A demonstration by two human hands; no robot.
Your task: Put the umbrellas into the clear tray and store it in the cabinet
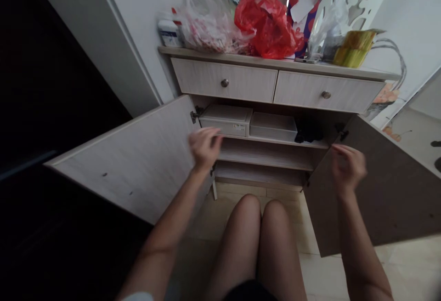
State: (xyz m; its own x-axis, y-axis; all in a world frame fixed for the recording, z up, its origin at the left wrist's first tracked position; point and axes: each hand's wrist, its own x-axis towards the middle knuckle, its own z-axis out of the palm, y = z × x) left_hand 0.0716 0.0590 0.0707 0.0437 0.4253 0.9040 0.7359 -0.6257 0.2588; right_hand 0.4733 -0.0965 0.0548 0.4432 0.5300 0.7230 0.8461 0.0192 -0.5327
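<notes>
A pale wooden cabinet (pixel 255 65) has its left door (pixel 138 158) and right door (pixel 379 190) swung wide. My left hand (pixel 206 147) hovers before the upper shelf, beside the left door, its fingers apart and nothing visible in it. Near the inner side of the right door is my right hand (pixel 347 167), raised, with its fingers curved and apart, holding nothing. On the upper shelf sit a white drawer box (pixel 223 119), a translucent bin (pixel 273 126) and a dark item (pixel 310 130). Both hands are slightly blurred.
The cabinet top holds a red plastic bag (pixel 267 23), a clear bag (pixel 210 20), a white bottle (pixel 169 33) and a yellow package (pixel 354 48). Two closed drawers with round knobs lie below it. My knees (pixel 262 209) are in front of the lower shelves.
</notes>
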